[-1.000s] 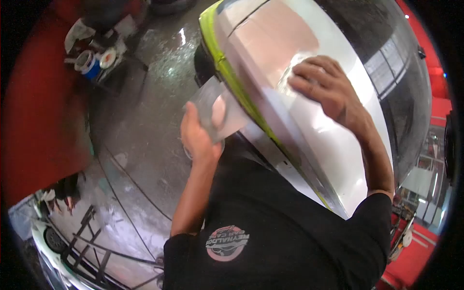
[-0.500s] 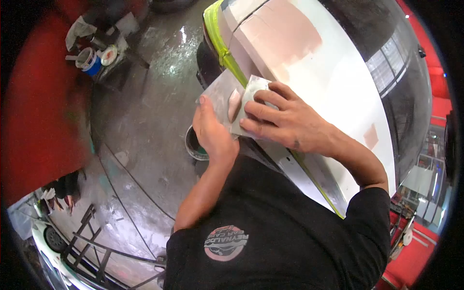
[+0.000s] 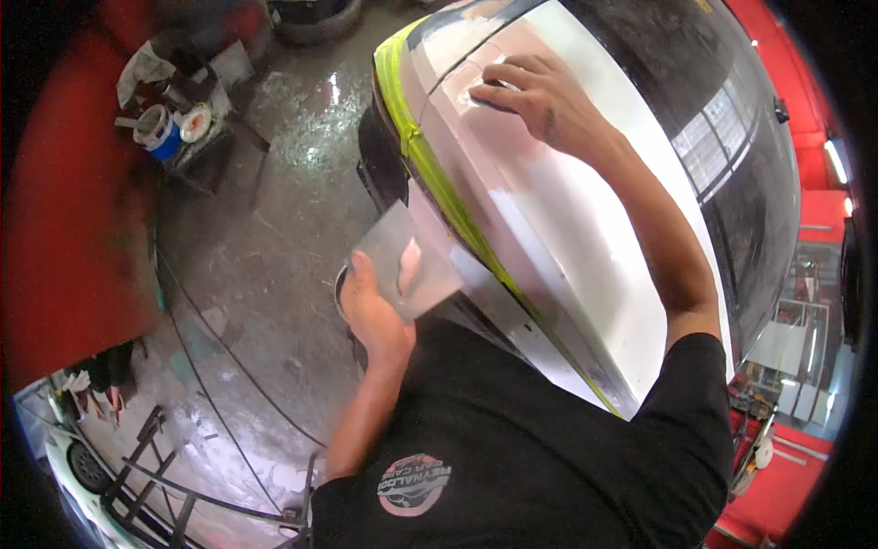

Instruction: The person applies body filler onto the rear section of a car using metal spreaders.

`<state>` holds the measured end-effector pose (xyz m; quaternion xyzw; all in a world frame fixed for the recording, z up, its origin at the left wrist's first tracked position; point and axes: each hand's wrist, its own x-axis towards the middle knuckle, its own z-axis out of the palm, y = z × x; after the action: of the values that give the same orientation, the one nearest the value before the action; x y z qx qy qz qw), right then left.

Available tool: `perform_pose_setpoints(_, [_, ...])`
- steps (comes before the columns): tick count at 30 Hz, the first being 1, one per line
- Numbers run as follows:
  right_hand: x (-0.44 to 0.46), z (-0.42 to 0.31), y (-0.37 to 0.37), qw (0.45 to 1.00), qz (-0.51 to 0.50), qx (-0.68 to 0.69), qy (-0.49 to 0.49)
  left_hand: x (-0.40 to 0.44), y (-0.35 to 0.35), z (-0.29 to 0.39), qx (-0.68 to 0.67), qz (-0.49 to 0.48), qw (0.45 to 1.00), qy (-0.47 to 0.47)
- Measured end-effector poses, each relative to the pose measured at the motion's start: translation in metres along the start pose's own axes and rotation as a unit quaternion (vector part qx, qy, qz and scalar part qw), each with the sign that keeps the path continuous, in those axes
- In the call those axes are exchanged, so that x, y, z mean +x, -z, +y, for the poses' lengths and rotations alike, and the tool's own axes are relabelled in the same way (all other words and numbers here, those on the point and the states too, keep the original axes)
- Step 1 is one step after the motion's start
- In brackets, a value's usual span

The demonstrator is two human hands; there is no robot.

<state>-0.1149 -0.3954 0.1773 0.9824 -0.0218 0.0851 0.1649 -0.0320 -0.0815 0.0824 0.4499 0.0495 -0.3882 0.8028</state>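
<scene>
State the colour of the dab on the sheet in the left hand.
The dab is pale pink; it shows best in the head view.

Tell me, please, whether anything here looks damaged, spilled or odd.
Yes: around the right hand, a pinkish patch breaks up the white panel, leaving its colour uneven; the floor shines in places, perhaps wet.
</scene>
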Motion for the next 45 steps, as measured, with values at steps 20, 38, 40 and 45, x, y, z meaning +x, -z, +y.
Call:
perform_pose_setpoints(20, [0.027,0.009,-0.022,0.998,-0.055,-0.011,0.0,0.0,0.048,-0.019,0.02,0.035,0.998,0.047])
perform_pose_setpoints(38, [0.023,0.007,-0.017,0.999,-0.026,-0.01,0.024,0.001,0.056,-0.019,0.017,0.017,0.998,0.051])
perform_pose_setpoints(40, [0.02,0.009,-0.022,1.0,-0.009,-0.01,0.013,0.001,0.055,-0.018,0.018,0.026,0.998,0.052])
perform_pose_setpoints(45, [0.027,0.004,-0.018,1.0,-0.008,-0.02,-0.008,0.001,0.053,-0.019,0.023,0.051,0.996,0.063])
